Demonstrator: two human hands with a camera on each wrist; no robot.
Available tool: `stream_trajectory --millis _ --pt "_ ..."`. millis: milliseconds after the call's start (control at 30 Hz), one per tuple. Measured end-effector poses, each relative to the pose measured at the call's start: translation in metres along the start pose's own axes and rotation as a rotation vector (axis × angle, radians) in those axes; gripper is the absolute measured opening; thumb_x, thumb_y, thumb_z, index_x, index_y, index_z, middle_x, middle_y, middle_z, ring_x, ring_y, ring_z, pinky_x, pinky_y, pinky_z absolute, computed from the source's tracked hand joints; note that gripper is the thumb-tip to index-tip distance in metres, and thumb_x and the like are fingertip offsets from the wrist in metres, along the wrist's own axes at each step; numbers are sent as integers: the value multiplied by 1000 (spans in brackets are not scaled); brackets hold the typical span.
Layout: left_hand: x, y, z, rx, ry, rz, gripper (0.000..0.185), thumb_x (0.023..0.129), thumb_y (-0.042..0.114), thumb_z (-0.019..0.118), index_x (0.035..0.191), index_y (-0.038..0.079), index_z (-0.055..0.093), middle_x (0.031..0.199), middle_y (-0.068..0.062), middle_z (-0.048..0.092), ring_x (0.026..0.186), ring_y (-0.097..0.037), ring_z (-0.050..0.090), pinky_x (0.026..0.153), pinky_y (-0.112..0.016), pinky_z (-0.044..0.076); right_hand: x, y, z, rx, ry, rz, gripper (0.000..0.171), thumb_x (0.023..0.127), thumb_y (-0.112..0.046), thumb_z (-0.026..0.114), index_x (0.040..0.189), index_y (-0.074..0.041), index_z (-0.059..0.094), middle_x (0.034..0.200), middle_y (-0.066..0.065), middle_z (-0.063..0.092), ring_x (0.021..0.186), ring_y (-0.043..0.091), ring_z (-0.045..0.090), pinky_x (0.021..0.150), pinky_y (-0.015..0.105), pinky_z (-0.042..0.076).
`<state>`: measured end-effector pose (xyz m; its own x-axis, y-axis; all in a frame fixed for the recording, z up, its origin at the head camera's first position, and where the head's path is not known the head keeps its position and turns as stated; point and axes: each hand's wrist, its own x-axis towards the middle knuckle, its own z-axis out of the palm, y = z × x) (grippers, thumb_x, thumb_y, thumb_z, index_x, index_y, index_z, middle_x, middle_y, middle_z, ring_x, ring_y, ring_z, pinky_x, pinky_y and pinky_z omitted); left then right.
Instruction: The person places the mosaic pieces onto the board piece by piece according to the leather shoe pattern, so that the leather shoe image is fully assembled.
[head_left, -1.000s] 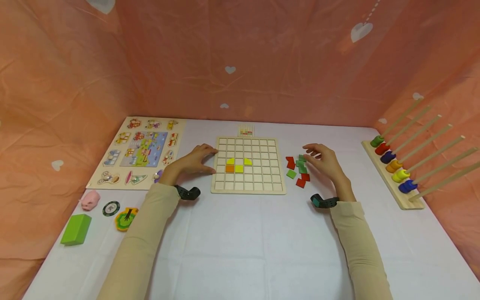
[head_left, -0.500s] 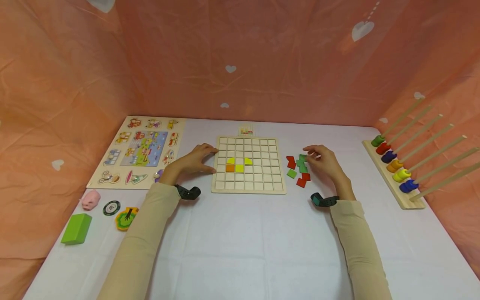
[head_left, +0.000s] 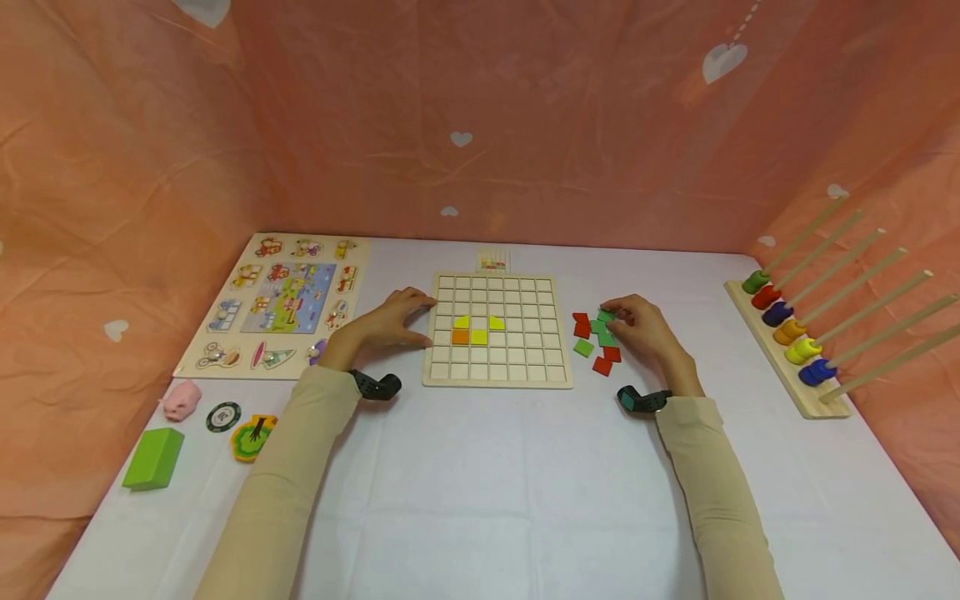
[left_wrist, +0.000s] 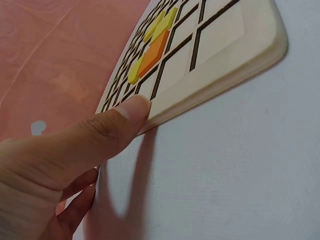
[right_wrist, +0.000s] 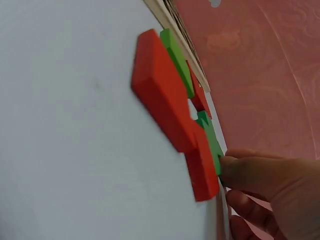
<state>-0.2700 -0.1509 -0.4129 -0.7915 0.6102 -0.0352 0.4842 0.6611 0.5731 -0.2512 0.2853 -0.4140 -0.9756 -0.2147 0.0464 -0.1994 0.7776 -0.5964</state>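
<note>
Right hand [head_left: 645, 329] pinches a green tile [head_left: 606, 316] among loose tiles beside the grid board's [head_left: 497, 379] right edge. Left hand [head_left: 390, 321] presses the board's left edge; only the left wrist view shows its thumb [left_wrist: 127, 117] touching there.

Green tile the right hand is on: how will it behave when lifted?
Probably stiff: the green tile looks like a thick painted block. Likely light, since the right hand pinches it with fingertips alone. Flat faces mean it shouldn't roll, though neighbouring red tiles may shift.

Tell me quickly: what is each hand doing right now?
Left hand: open, thumb resting against the grid board edge.
Right hand: pinching a green tile in the loose pile.
</note>
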Motion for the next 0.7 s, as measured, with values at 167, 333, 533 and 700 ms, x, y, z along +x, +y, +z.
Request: stream_trajectory --millis 167,333,533,700 --pt "-1 0 0 -1 -3 2 72 78 23 76 136 -3 42 135 -23 37 127 -37 29 109 -50 21 0 0 1 -22 14 -1 33 90 -7 57 122 1 57 114 21 53 100 34 47 91 48 42" --pt "0 1 -1 4 -12 -6 72 78 23 76 137 -2 41 136 -23 37 127 -37 29 109 -49 21 1 -3 3 -3 58 17 34 91 -10 56 123 0 56 111 20 52 100 33 47 89 47 43" --pt "0 1 -1 0 -16 -15 72 78 23 76 137 -2 42 136 -23 36 127 -36 28 109 -49 21 8 -27 9 100 109 -52 32 90 -11 59 120 0 58 112 18 54 101 32 52 88 46 46" --pt "-1 2 -1 -3 -16 -17 72 79 24 75 137 -1 42 137 -22 36 128 -36 28 109 -49 21 14 -56 27 168 101 -259 27 87 -5 62 113 3 61 110 18 57 99 31 55 83 45 49"
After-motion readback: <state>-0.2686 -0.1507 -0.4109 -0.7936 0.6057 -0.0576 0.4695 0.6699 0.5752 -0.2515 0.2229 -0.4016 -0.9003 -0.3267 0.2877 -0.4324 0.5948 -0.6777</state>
